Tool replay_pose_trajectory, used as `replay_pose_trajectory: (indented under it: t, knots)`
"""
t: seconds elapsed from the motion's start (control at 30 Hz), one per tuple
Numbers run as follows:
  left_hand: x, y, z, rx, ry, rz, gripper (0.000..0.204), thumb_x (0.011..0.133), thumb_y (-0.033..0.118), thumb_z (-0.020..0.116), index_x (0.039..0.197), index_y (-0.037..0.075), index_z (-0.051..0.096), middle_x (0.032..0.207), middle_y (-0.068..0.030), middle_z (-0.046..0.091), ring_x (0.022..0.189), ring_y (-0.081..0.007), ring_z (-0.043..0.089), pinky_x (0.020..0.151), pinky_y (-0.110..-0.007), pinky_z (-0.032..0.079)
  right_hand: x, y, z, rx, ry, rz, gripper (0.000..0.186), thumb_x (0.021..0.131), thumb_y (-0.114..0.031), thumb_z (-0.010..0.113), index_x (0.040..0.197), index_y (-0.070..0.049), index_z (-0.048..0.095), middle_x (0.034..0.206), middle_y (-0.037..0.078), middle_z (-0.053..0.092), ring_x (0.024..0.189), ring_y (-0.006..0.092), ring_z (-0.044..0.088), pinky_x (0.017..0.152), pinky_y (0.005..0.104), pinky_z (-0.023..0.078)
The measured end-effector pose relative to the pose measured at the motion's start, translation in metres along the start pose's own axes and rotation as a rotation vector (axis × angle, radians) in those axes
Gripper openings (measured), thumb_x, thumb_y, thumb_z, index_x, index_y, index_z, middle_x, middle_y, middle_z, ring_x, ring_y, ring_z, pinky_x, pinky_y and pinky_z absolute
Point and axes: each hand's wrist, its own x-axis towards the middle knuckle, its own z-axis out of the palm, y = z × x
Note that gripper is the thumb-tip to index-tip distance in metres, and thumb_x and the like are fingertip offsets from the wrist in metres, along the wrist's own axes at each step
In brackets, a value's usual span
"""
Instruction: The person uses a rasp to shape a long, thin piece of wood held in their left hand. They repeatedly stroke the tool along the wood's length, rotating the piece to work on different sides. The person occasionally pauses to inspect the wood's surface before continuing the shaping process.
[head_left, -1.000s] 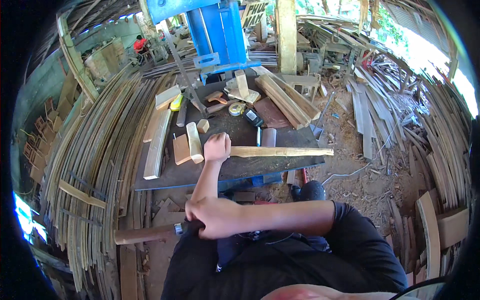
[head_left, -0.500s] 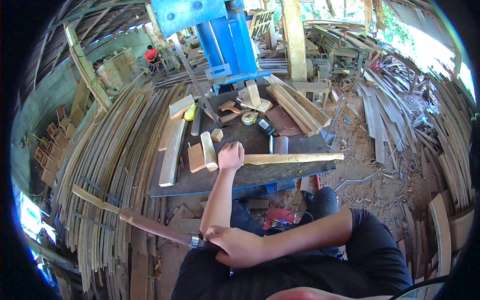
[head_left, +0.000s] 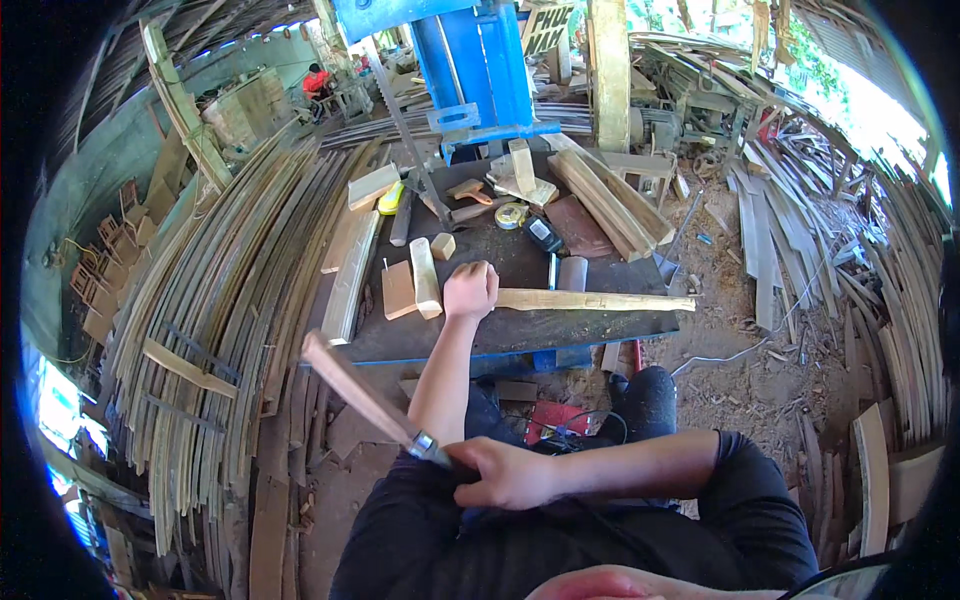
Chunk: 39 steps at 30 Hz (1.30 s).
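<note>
My left hand (head_left: 470,291) is a closed fist over the left end of a long, tapering wooden strip (head_left: 600,300), which lies across the dark saw table (head_left: 480,338). My right hand (head_left: 510,476), held low in front of my body, grips a tool with a long brown wooden handle (head_left: 355,385) and a shiny metal collar. The handle points up and to the left; the tool's other end is hidden in my fist. Just left of my left hand lie a pale rounded wood block (head_left: 425,278), a flat wood piece (head_left: 398,290) and a small wooden cube (head_left: 443,246).
A blue band saw (head_left: 470,70) stands at the table's far side, its blade (head_left: 400,120) running down to the tabletop. Nearby lie a tape measure (head_left: 511,215), a black device (head_left: 543,235) and thick timbers (head_left: 605,205). Long boards (head_left: 230,300) are stacked left. A person (head_left: 317,82) sits far back.
The tool's handle has swung upward, nearer the table's front left corner. My left hand stays at the strip's end. The whole view has shifted slightly.
</note>
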Motion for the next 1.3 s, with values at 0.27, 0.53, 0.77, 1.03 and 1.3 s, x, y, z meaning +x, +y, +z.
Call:
replay_pose_trajectory:
  t: [0.27, 0.53, 0.77, 1.03, 1.3]
  knots:
    - [-0.001, -0.003, 0.001, -0.031, 0.017, -0.002, 0.015, 0.084, 0.015, 0.058, 0.072, 0.006, 0.056, 0.069, -0.0126, 0.061, 0.066, -0.0324, 0.061, 0.059, -0.044, 0.051, 0.021, 0.002, -0.028, -0.573, -0.009, -0.068, 0.026, 0.075, -0.013, 0.066, 0.095, 0.004, 0.064, 0.091, 0.02, 0.065, 0.087, 0.0344, 0.066, 0.074, 0.0388, 0.053]
    - [0.0, 0.0, 0.0, -0.029, 0.027, 0.025, 0.015, 0.084, 0.015, 0.057, 0.072, 0.007, 0.055, 0.07, -0.0127, 0.061, 0.068, -0.0331, 0.061, 0.061, -0.046, 0.05, 0.004, 0.013, -0.005, 0.142, -0.219, -0.151, 0.03, 0.08, -0.018, 0.071, 0.095, 0.004, 0.059, 0.094, 0.011, 0.062, 0.085, 0.0176, 0.059, 0.074, 0.0341, 0.048]
    - [-0.001, 0.0, 0.009, -0.022, -0.003, -0.012, 0.014, 0.084, 0.015, 0.057, 0.072, 0.007, 0.055, 0.069, -0.0124, 0.059, 0.067, -0.0328, 0.06, 0.062, -0.046, 0.049, 0.01, 0.038, -0.015, 0.212, -0.115, 0.008, 0.032, 0.081, -0.024, 0.072, 0.084, 0.004, 0.058, 0.071, 0.003, 0.058, 0.069, 0.0184, 0.057, 0.065, 0.0324, 0.047]
    - [0.001, -0.003, 0.006, 0.009, -0.097, -0.023, 0.015, 0.085, 0.015, 0.055, 0.074, 0.005, 0.056, 0.072, -0.0149, 0.061, 0.069, -0.036, 0.06, 0.065, -0.047, 0.049, 0.02, 0.034, -0.041, -0.107, -0.14, -0.057, 0.039, 0.088, -0.037, 0.069, 0.099, 0.0, 0.065, 0.083, 0.011, 0.065, 0.078, 0.0206, 0.06, 0.072, 0.0347, 0.048]
    - [-0.01, -0.013, 0.014, 0.039, -0.126, -0.004, 0.019, 0.089, 0.016, 0.05, 0.076, 0.005, 0.058, 0.072, -0.0172, 0.061, 0.069, -0.0378, 0.06, 0.063, -0.049, 0.047, -0.012, 0.01, -0.022, 0.655, -0.334, 0.13, 0.045, 0.085, -0.041, 0.073, 0.101, 0.0, 0.061, 0.075, 0.002, 0.054, 0.072, 0.0135, 0.054, 0.069, 0.0291, 0.046]
